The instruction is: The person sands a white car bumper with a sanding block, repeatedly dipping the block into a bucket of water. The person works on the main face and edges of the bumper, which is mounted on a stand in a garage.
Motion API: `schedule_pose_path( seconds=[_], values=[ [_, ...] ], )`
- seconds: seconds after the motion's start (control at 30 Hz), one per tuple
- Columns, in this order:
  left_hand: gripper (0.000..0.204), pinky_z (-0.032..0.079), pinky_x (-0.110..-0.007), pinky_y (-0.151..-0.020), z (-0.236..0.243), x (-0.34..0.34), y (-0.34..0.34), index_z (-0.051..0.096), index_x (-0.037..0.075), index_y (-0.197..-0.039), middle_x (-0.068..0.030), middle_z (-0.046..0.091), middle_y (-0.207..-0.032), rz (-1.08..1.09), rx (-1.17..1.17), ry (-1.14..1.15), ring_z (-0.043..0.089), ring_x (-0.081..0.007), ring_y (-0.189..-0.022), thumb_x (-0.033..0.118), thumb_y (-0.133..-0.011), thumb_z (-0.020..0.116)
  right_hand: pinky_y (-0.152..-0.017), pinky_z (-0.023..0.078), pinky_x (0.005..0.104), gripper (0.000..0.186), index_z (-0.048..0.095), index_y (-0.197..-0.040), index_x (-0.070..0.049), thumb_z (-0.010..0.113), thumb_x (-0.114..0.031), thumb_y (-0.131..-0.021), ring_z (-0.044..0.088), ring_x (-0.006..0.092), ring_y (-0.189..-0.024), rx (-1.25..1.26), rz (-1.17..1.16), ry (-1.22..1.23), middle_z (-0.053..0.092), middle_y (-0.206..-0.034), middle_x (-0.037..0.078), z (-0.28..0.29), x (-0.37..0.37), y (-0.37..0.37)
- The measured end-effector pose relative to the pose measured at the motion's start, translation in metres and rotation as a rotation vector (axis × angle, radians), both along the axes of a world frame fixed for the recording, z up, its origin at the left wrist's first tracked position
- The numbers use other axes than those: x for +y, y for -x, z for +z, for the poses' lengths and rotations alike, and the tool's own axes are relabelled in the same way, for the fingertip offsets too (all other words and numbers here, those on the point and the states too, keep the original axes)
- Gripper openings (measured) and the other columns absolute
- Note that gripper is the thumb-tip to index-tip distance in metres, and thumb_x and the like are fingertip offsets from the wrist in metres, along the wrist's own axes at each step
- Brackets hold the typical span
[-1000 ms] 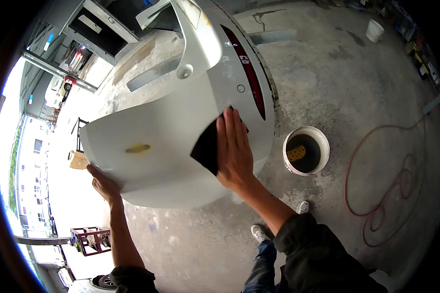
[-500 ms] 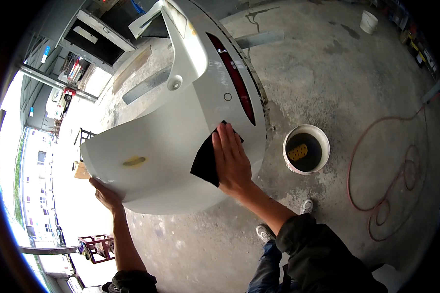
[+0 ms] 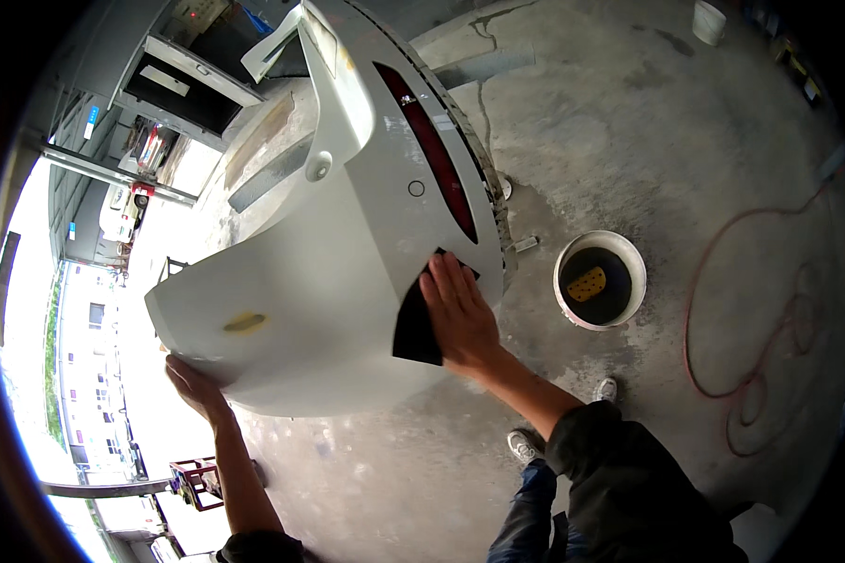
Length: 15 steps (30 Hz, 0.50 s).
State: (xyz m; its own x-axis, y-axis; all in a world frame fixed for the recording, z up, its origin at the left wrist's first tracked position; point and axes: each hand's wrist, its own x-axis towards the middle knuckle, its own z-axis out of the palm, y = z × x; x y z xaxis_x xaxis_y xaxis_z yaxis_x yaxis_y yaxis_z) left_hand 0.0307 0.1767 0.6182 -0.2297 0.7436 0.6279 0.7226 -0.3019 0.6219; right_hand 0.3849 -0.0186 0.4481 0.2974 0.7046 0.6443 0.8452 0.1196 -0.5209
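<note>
A white car bumper [image 3: 338, 319] with a long red reflector [image 3: 432, 155] fills the middle of the view. A yellowish patch with a grey-green centre [image 3: 245, 323] marks its left part. My right hand [image 3: 465, 324] presses a black sheet of sandpaper [image 3: 416, 324] against the bumper just below the reflector, its fingers straight and close together. The sheet sticks out past the fingertips and to the left of the hand. At the bumper's near left edge, my left hand [image 3: 195, 385] holds on, with its fingertips partly hidden at the rim.
Right of the bumper, a white bucket [image 3: 639, 281] holds dark water and a yellow sponge with holes [image 3: 587, 284]. A red hose [image 3: 690, 324] loops over the concrete floor farther right. Another white bucket [image 3: 709, 23] stands far back. A dark red metal frame [image 3: 193, 483] is at lower left.
My right hand and the sandpaper have slid a little right and toward me across the bumper. My left hand has shifted slightly along the edge. The view has moved a little too.
</note>
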Motion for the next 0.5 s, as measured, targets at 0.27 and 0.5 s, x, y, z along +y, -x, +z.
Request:
schedule_pose_path(
  seconds=[0.27, 0.5],
  values=[
    [0.031, 0.045, -0.041, -0.101, 0.023, -0.057, -0.250, 0.061, 0.006, -0.122, -0.0156, 0.062, -0.123, -0.652, 0.817, -0.067, 0.058, -0.0334, -0.118, 0.020, -0.095, 0.064, -0.121, 0.022, 0.0467, 0.058, 0.041, -0.144, 0.008, 0.047, -0.010, -0.089, 0.025, 0.0360, -0.149, 0.000, 0.153, 0.019, 0.031, -0.157, 0.023, 0.032, 0.007, -0.019],
    [0.045, 0.050, -0.049, -0.070, 0.010, -0.016, -0.306, 0.064, 0.005, -0.089, -0.0187, 0.067, -0.078, -0.521, 0.848, 0.144, 0.065, -0.0411, -0.076, 0.044, -0.103, 0.045, -0.122, 0.021, 0.0463, 0.061, 0.040, -0.144, 0.009, 0.051, -0.014, -0.088, 0.024, 0.0361, -0.149, -0.016, 0.168, 0.008, 0.030, -0.157, 0.025, 0.022, 0.012, -0.023]
  ],
)
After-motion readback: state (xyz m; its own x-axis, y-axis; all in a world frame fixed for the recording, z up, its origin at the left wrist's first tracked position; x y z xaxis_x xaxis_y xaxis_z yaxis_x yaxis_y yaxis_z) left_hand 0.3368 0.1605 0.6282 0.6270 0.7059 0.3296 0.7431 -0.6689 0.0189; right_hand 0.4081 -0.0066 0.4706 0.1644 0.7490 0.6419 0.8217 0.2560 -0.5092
